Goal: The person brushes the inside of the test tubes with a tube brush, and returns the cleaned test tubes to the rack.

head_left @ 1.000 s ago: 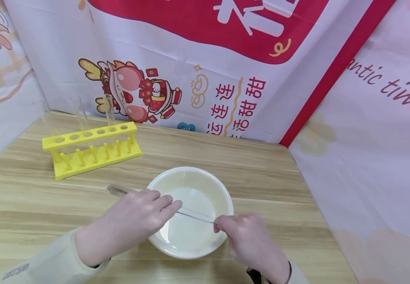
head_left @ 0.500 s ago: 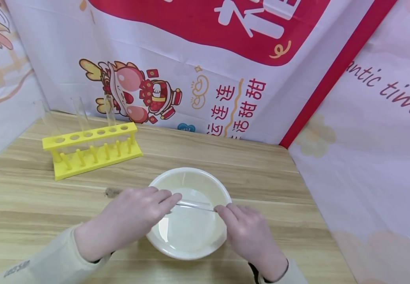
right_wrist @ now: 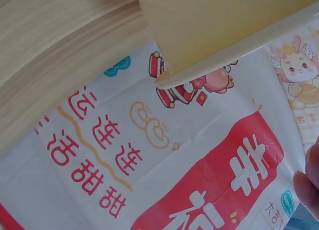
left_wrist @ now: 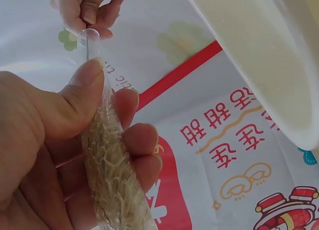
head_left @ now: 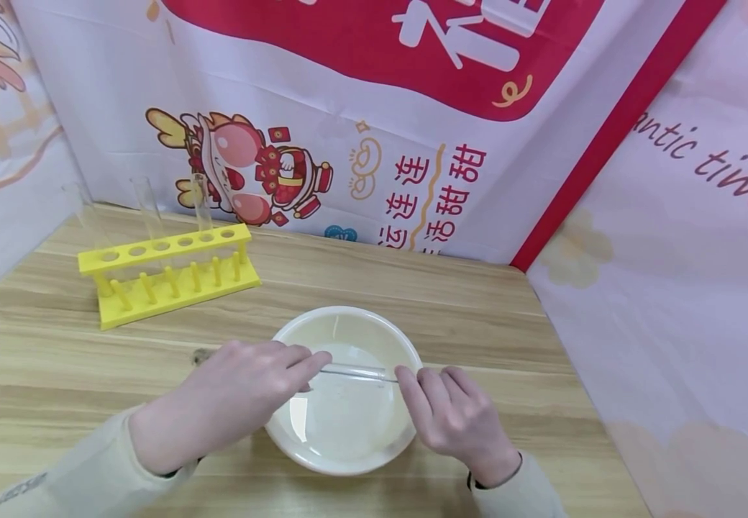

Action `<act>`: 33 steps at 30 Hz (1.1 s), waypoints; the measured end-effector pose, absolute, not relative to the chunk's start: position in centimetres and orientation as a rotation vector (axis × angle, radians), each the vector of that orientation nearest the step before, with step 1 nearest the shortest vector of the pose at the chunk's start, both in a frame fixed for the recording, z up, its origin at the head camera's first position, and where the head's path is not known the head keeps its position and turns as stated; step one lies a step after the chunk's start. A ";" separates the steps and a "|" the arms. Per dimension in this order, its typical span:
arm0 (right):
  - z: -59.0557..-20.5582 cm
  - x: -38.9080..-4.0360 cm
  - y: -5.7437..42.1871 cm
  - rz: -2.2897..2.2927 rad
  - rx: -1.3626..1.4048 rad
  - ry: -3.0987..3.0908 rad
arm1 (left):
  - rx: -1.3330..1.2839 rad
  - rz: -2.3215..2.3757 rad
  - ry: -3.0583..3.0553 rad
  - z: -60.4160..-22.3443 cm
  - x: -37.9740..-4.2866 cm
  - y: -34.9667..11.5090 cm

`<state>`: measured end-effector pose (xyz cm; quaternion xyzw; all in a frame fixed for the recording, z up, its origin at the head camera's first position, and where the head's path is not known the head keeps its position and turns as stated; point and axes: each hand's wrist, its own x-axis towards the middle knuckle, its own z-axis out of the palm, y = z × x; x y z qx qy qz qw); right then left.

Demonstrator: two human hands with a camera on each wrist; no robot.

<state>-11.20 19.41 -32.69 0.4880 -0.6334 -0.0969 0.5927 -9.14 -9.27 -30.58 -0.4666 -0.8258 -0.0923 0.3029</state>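
My left hand (head_left: 238,392) grips a clear test tube (head_left: 364,371) lying nearly level over a white basin (head_left: 290,331). In the left wrist view, the left thumb and fingers wrap the tube, and a pale bristled test tube brush (left_wrist: 112,165) fills much of its inside. The brush's thin wire handle comes out of the tube's mouth. My right hand (head_left: 448,414) pinches that wire just beyond the mouth, above the basin's right rim. Past the left hand, a small end of the tube with bristles (head_left: 202,355) shows; the rest is hidden by the palm.
A yellow test tube rack (head_left: 167,248) stands at the back left, with three clear tubes (head_left: 147,205) upright in it. The basin holds clear liquid and sits on a wood-grain table (head_left: 477,316). Printed cloth sheets (head_left: 322,93) rise behind and beside the table.
My right hand has moved farther from me, from the basin's near right side up along its rim, and the wire has swung more level. The left hand stays nearly in place on the tube.
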 end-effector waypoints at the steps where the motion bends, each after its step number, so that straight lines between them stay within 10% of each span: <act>1: -32.6 -11.2 19.4 -0.221 1.134 -1.477 | -1.238 -0.245 -2.196 -30.6 -9.1 -9.3; 33: -32.8 -10.2 22.0 0.347 1.285 -2.175 | -1.248 -0.181 -2.217 -30.2 -9.5 -11.4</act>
